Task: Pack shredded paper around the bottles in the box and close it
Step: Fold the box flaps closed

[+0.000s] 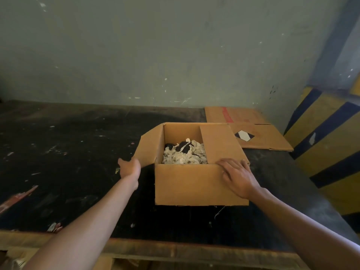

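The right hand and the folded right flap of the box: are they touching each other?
Touching. The head view shows the right hand lying flat, fingers spread, on the near end of the right flap of the box.

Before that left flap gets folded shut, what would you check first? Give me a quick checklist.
1. Shredded paper fills the box: ok.
2. Bottles covered: not ok, dark tops still show.
3. Right flap folded down under the right hand: ok.
4. Left hand holds the left flap: ok.
5. Paper clear of the flap's path: cannot tell.
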{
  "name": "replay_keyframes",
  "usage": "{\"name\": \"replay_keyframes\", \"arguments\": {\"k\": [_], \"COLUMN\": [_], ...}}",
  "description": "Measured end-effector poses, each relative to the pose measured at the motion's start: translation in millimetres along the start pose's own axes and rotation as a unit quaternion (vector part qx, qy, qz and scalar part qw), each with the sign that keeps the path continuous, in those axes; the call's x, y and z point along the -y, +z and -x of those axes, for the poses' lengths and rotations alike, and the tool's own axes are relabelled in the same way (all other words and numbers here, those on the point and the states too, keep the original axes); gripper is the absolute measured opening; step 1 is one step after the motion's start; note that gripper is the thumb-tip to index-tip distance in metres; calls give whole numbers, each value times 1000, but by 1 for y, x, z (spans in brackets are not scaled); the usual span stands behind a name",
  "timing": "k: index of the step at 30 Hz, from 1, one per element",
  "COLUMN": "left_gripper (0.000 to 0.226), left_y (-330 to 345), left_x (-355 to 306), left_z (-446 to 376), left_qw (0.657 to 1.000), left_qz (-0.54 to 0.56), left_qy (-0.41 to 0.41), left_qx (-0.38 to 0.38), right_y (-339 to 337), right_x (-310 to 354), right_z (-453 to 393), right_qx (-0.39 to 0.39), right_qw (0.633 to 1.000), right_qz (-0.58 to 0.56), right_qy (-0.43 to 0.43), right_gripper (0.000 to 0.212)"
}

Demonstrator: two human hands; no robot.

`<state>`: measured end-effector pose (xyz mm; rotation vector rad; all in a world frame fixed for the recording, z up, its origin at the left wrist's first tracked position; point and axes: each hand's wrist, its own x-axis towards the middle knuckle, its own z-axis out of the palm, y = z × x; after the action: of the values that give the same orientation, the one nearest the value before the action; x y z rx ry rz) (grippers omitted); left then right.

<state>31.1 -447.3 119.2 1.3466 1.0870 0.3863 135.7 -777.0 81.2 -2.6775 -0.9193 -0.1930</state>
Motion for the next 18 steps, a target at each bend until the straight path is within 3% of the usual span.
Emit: {"name": "replay_keyframes", "arguments": {"k": [3, 5, 7, 10, 11, 14, 18], "left_gripper": [76, 78, 80, 66, 57, 45, 48], "left_y": [12, 22, 31, 30, 28, 27, 29], "left_x": [-10, -15, -17, -17, -15, -10, -19], "left_z": [7, 12, 12, 13, 15, 15, 25], "left_qw": [989, 981, 991, 988, 978, 973, 953], "left_qz": [7, -14, -18, 82, 131, 193, 292], "left_qy": [145, 190, 125, -124, -163, -129, -57], "left_qx": [-23, -27, -33, -42, -27, -15, -54], "right_y": [-6, -10, -11, -10, -8, -5, -6], "right_x": [-12, -16, -19, -23, -24, -27, -30], "right_z": [3, 2, 2, 2, 3, 6, 9], "right_qx": [17, 19, 22, 18, 14, 8, -24], "right_qw": [999, 998, 998, 997, 997, 997, 997], "right_qz": [25, 34, 45, 55, 55, 54, 32], "right_qy": [-41, -44, -38, -41, -44, -49, -65], "right_gripper": [46, 46, 46, 46, 46, 51, 56]}}
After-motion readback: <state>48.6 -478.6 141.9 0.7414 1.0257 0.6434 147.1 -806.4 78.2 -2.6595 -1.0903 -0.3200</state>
